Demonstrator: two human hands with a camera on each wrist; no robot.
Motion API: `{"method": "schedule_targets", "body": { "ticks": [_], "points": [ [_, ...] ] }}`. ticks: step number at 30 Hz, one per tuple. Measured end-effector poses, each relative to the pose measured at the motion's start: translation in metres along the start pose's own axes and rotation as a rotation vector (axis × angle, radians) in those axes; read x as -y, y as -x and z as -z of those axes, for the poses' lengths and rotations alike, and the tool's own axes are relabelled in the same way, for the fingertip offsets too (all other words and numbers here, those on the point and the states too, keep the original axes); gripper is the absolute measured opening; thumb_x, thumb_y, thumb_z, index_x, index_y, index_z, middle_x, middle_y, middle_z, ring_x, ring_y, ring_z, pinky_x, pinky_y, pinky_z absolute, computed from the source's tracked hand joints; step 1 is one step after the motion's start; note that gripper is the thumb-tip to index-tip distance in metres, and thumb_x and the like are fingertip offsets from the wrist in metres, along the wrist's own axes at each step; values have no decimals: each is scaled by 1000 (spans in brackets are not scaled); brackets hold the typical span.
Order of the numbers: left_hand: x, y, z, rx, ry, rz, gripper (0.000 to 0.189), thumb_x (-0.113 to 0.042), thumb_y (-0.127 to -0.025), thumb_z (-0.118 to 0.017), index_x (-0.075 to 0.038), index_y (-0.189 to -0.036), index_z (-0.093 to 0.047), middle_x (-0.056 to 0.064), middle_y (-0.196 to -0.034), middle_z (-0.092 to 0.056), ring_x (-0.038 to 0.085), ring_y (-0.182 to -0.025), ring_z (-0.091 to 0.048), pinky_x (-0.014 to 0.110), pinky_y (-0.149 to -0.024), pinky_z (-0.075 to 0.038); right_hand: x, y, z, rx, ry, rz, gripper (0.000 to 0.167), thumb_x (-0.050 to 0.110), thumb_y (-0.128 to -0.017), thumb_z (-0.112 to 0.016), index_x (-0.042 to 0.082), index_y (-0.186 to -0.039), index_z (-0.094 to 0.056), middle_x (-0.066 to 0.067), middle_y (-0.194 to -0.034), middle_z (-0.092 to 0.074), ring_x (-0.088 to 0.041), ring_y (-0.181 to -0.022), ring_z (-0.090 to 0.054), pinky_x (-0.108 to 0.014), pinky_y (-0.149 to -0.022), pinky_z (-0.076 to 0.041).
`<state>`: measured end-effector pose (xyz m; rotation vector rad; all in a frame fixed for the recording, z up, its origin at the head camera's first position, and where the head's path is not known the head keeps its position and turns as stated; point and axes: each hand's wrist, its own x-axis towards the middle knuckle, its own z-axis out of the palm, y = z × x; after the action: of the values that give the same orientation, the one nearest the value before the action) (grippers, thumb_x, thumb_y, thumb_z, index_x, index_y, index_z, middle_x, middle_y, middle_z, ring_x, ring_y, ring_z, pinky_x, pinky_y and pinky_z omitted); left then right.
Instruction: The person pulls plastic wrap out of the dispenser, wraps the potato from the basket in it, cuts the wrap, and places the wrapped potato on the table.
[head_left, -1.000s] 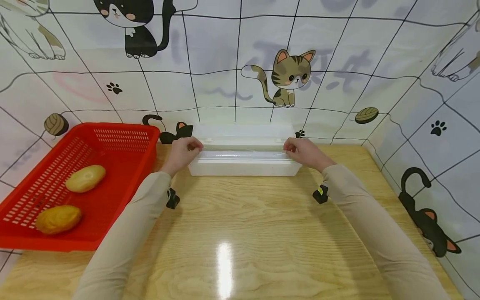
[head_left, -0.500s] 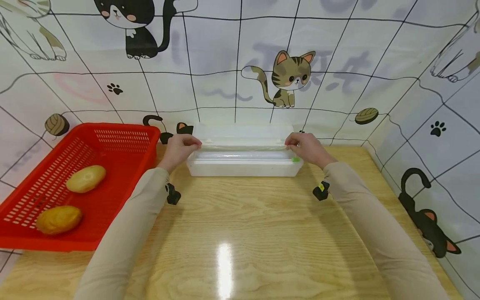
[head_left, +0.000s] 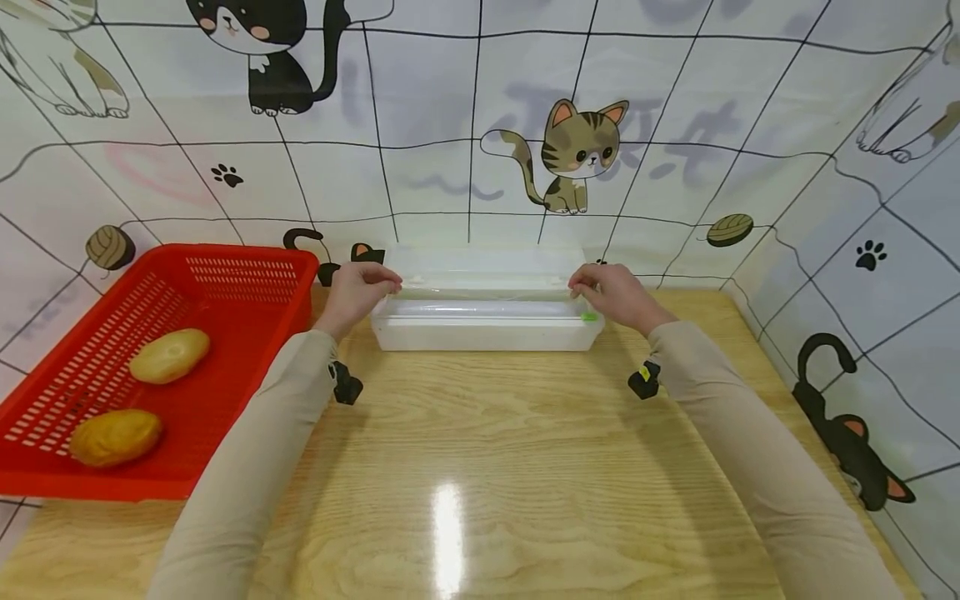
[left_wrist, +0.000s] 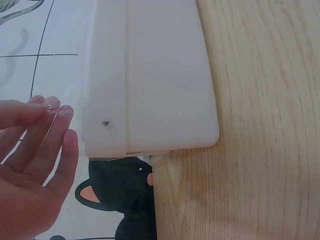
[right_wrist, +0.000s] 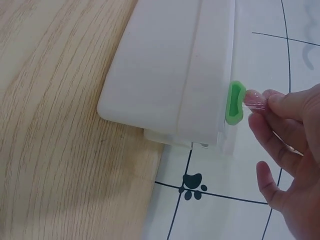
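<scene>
A white plastic wrap dispenser (head_left: 487, 336) stands against the back wall with its lid raised. Clear plastic wrap (right_wrist: 255, 104) stretches across its top between both hands. In the head view, my left hand (head_left: 358, 293) pinches the film at the dispenser's left end; the left wrist view shows thumb and forefinger meeting on it. At the opposite end, my right hand (head_left: 618, 296) pinches the other corner. Just beside those fingertips is the green slide cutter (right_wrist: 235, 103), on the dispenser's edge. The roll inside shows only partly through the film.
On the left is a red plastic basket (head_left: 247, 333) with slotted sides. Inside it lie a pale potato-shaped item (head_left: 170, 356) and a yellower one (head_left: 116, 437). A wood-grain table (head_left: 480, 450) lies in front of the dispenser. Cat-patterned sheets (head_left: 435, 108) cover the walls.
Both hands have risen slightly and moved back from the dispenser's front, drawing the film up with them. The green cutter, hidden one second ago, now shows beside the right hand.
</scene>
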<state>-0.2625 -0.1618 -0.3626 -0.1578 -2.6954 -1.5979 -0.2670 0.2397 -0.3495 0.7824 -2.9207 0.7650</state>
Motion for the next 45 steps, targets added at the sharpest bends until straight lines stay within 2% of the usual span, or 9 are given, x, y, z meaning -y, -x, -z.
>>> {"method": "schedule_targets", "body": {
  "ticks": [7, 11, 16, 21, 27, 34, 41, 45],
  "points": [
    [-4, -1, 1, -5, 44, 15, 18, -7, -94, -61, 5, -104, -70, 18, -102, -68, 29, -95, -64, 34, -89, -50, 1, -2, 1, 2, 10, -3, 14, 1, -98, -50, -3, -105, -61, -12, -93, -69, -23, -73, -56, -35, -61, -38],
    [-6, -2, 1, 3, 60, 7, 18, -5, -94, -60, 8, -104, -69, 19, -101, -68, 30, -94, -65, 32, -87, -52, 2, -2, 0, 30, -24, -25, 14, 2, -99, -46, -4, -106, -57, -15, -96, -68, -26, -77, -58, -34, -60, -38],
    [-9, -3, -1, -2, 86, 2, 19, -4, -95, -58, 10, -105, -67, 20, -103, -66, 32, -93, -63, 30, -86, -52, 2, -2, 0, 36, -110, -94, 18, 5, -102, -41, -6, -109, -54, -19, -97, -65, -29, -85, -59, -36, -64, -39],
    [-14, -4, -2, -19, 119, 19, 18, -3, -96, -56, 9, -106, -65, 20, -103, -65, 29, -90, -61, 31, -85, -52, 2, -3, 1, 21, -158, -99, 18, 6, -103, -40, -7, -107, -52, -19, -94, -64, -31, -89, -62, -38, -70, -43],
    [-17, -8, 1, -31, 155, 33, 21, -5, -97, -56, 10, -109, -63, 21, -104, -63, 29, -91, -62, 32, -86, -52, 6, -7, 5, -8, -168, -86, 18, 6, -104, -39, -7, -107, -50, -20, -93, -64, -34, -92, -63, -39, -72, -43],
    [-23, -14, 5, -39, 162, 41, 20, -6, -98, -53, 7, -109, -63, 20, -105, -63, 30, -94, -62, 34, -86, -52, 11, -11, 10, -44, -157, -82, 17, 6, -103, -40, -7, -106, -50, -19, -91, -64, -34, -88, -64, -38, -68, -43],
    [-29, -17, 6, -67, 204, 12, 17, -3, -97, -53, 7, -106, -64, 21, -103, -63, 38, -97, -60, 36, -86, -52, 14, -15, 18, -53, -159, -117, 16, 7, -103, -41, -5, -107, -50, -19, -92, -64, -36, -87, -64, -31, -63, -44],
    [-31, -18, 8, -80, 216, -7, 17, -3, -97, -53, 8, -105, -64, 20, -100, -63, 36, -93, -62, 36, -85, -52, 18, -14, 23, -68, -155, -126, 16, 6, -102, -41, -5, -108, -50, -19, -91, -64, -37, -86, -64, -27, -61, -44]
  ]
}}
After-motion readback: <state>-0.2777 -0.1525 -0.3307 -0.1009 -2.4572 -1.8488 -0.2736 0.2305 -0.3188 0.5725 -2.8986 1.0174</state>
